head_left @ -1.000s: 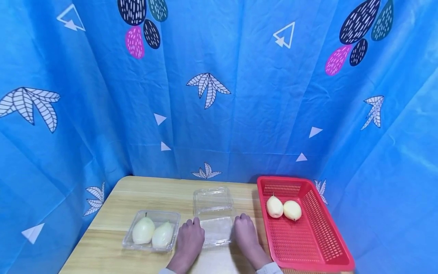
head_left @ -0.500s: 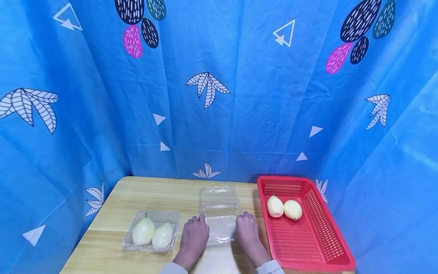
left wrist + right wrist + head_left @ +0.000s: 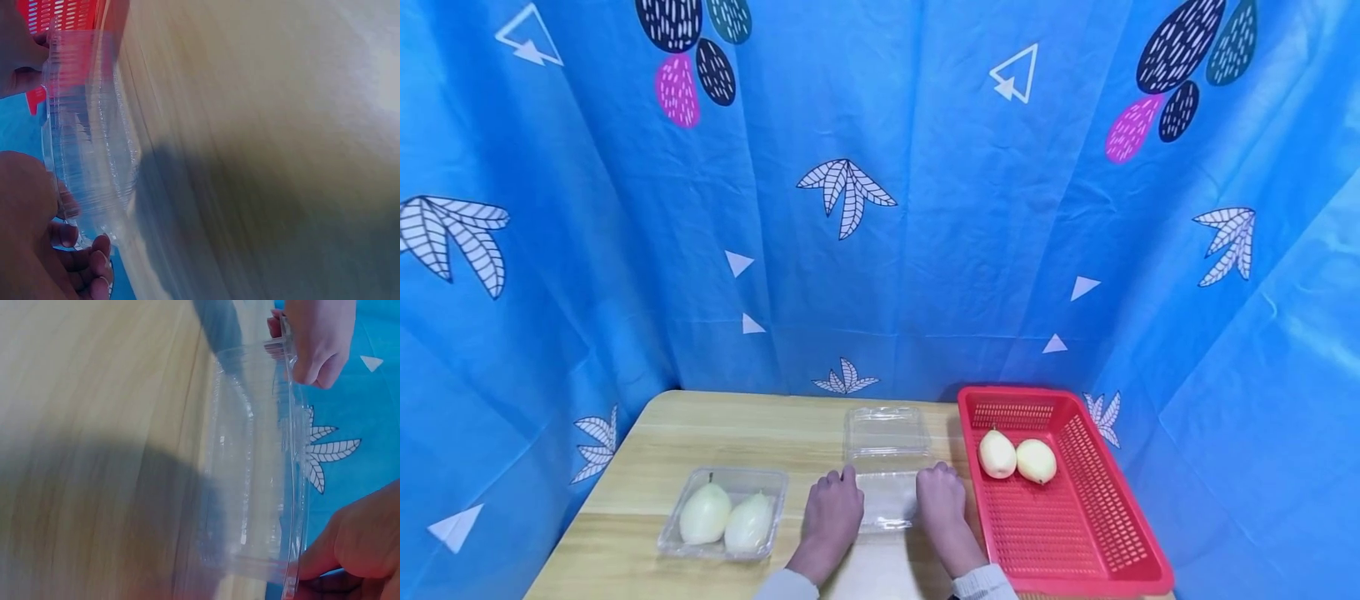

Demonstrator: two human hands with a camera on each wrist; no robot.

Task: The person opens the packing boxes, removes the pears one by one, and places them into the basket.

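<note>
Since 1 sec ago, the empty clear box (image 3: 886, 502) has slid a bit to the R, toward the red basket (image 3: 1045, 533), and the L hand (image 3: 833, 512) has gone w/ it; the R hand (image 3: 942, 500) has shifted only slightly the same way. Box is btwn the two hands, directly in front of the person: L hand grips its L end, R hand grips its R end, fingers curled at the rim on both sides, as the wrist views show too. Can't tell if its base touches the table (image 3: 737, 429) or is just above it. Its lid (image 3: 887, 429) is flipped open on the far side, beyond the knuckles. L of the L hand, near but not touching, a 2nd clear box (image 3: 739, 482) sits on the table w/ two pears (image 3: 706, 514) side by side in it. R of the R hand, the basket stands close by, w/ two more pale pears (image 3: 997, 455) together in its far L part, apart from the hand. Blue curtain (image 3: 970, 292) w/ leaf & triangle prints hangs behind & at the sides.
</note>
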